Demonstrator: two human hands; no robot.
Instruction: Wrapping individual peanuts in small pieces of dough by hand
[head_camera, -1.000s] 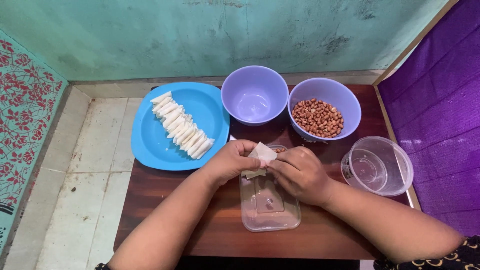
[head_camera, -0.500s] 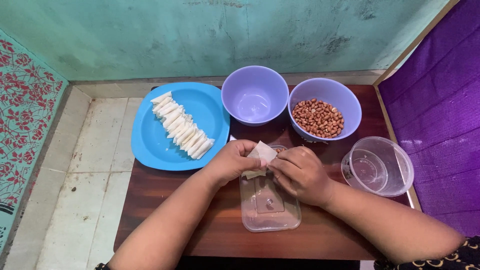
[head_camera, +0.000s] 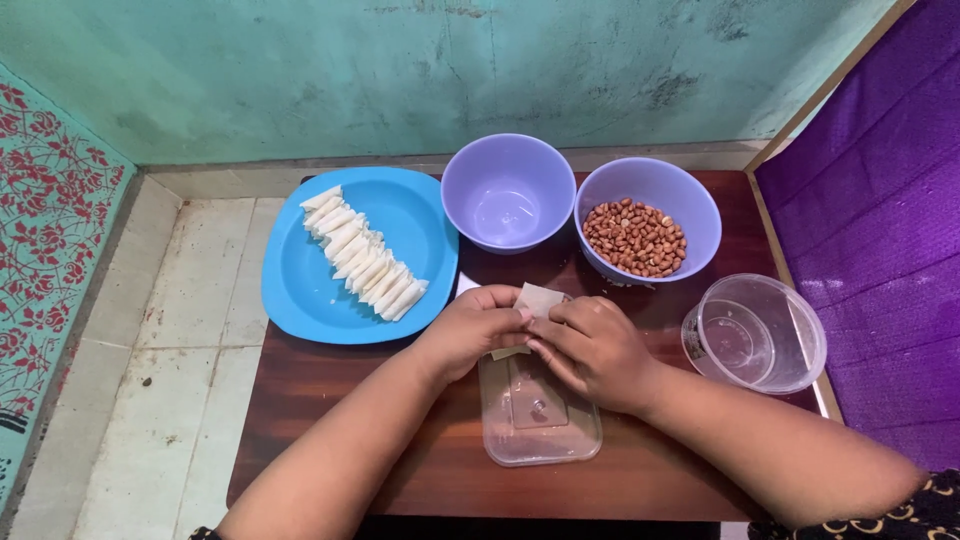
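Both hands, left (head_camera: 470, 330) and right (head_camera: 598, 350), pinch a pale wrapper (head_camera: 540, 298) in a closed grip above the clear tray (head_camera: 540, 430) on the worktop (head_camera: 330, 400). A row of folded rolls (head_camera: 362, 255) already fills the plate (head_camera: 300, 290); many peanuts (head_camera: 635, 238) remain.

Blue plate (head_camera: 300, 290) bearing folded white wrappers (head_camera: 362, 254); empty lilac bowl (head_camera: 507, 190); lilac bowl of peanuts (head_camera: 636, 236); clear round tub (head_camera: 756, 332); brown table (head_camera: 330, 400).
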